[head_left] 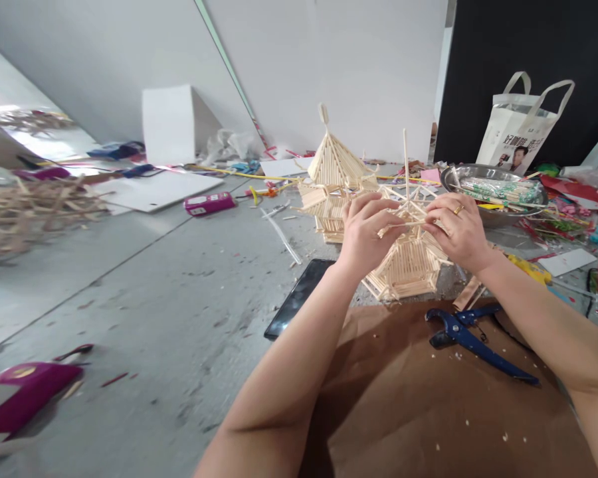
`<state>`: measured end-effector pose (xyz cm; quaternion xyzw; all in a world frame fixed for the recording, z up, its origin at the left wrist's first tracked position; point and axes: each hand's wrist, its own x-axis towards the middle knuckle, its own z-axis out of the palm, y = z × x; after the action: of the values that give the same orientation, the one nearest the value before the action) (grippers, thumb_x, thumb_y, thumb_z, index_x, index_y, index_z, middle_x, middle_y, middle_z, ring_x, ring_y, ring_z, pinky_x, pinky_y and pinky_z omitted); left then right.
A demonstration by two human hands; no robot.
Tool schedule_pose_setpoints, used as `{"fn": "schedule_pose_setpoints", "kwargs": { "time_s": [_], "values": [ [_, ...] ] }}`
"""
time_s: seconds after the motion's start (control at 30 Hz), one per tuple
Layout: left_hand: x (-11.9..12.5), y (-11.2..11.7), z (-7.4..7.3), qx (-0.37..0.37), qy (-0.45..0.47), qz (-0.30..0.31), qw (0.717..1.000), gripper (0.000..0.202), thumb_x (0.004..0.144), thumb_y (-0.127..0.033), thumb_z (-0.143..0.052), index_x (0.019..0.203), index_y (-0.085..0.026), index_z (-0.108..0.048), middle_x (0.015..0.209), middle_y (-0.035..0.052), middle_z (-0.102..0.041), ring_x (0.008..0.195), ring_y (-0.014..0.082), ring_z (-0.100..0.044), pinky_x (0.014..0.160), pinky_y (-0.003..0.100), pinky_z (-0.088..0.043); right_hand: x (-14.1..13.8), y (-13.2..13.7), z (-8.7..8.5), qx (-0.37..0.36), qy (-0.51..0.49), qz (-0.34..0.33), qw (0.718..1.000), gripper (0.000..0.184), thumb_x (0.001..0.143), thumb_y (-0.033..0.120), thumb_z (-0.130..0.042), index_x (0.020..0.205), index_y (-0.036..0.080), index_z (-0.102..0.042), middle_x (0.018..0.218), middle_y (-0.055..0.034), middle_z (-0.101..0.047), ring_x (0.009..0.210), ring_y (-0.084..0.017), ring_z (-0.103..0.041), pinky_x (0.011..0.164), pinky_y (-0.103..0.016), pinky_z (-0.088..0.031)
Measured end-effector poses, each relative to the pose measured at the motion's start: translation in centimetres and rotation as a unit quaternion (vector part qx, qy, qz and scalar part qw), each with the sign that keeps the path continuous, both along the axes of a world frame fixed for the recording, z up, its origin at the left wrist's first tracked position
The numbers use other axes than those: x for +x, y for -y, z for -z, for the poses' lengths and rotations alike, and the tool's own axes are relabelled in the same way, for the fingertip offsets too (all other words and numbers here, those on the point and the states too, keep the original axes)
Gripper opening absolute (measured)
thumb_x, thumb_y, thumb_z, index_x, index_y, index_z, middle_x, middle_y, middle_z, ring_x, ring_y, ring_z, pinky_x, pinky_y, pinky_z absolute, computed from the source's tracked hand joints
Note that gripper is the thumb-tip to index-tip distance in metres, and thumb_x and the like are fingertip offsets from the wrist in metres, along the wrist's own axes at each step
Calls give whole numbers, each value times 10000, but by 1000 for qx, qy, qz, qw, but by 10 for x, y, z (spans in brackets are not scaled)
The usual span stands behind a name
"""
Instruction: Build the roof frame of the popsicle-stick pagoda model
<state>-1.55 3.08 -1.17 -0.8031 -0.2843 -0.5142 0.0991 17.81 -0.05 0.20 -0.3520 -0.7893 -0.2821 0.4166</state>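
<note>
Head view: the left hand (371,229) and right hand (458,229) pinch a slender wooden stick (412,224) over a faceted stick model (404,269), beside a cone-roofed stick pagoda (335,166); farther right stands a white tote bag (515,126) (dark lettering: 好咖啡).

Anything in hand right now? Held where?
Apparently a thin wooden stick, above the front stick model. The left hand seems to pinch its left end; the right hand is at the other, grip or touch unclear.
</note>
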Motion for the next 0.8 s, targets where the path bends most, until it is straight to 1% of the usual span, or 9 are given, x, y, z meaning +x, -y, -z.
{"fn": "schedule_pose_setpoints", "kwargs": {
  "time_s": [0.23, 0.37, 0.53, 0.67, 0.8],
  "values": [
    [0, 1, -1, -9, -14, -32, 999, 97, 761, -344, -644, 710, -264, -619, 954, -28, -674, 1030, 203, -510, 898, 401, -364, 0, -1, 1, -12, -5, 1, 1000, 181, 850, 383, -477, 795, 226, -548, 900, -19, -645, 941, -186, -529, 861, -358, -384],
    [1, 2, -2, -1, -10, -28, 1000, 79, 754, -327, -653, 709, -270, -621, 948, -28, -679, 1022, 206, -518, 889, 403, -372, 0, -2, 1, -24, -8, 3, 1000, 190, 851, 394, -467, 792, 237, -556, 903, -18, -641, 945, -191, -530, 861, -365, -387],
    [0, 1, -2, -21, -13, -32, 999, 69, 753, -330, -654, 717, -275, -632, 941, -26, -677, 1028, 201, -514, 902, 397, -365, 1, -2, 2, -37, -14, 1, 999, 190, 854, 395, -460, 794, 242, -557, 908, -14, -641, 959, -189, -527, 867, -366, -382],
    [0, 0, -2, -27, -11, -24, 999, 84, 767, -342, -637, 719, -273, -633, 945, -23, -677, 1025, 202, -513, 909, 400, -362, 1, -2, 4, -35, -17, 3, 999, 180, 849, 388, -473, 787, 242, -558, 905, -14, -646, 954, -191, -536, 867, -366, -385],
    [-1, -1, -1, -17, -4, -12, 1000, 87, 768, -342, -636, 724, -267, -633, 940, -17, -678, 1013, 197, -515, 899, 389, -375, 1, -2, 3, -22, -17, -3, 1000, 178, 846, 383, -482, 777, 234, -552, 891, -12, -649, 941, -190, -540, 852, -364, -389]
  ]
}}
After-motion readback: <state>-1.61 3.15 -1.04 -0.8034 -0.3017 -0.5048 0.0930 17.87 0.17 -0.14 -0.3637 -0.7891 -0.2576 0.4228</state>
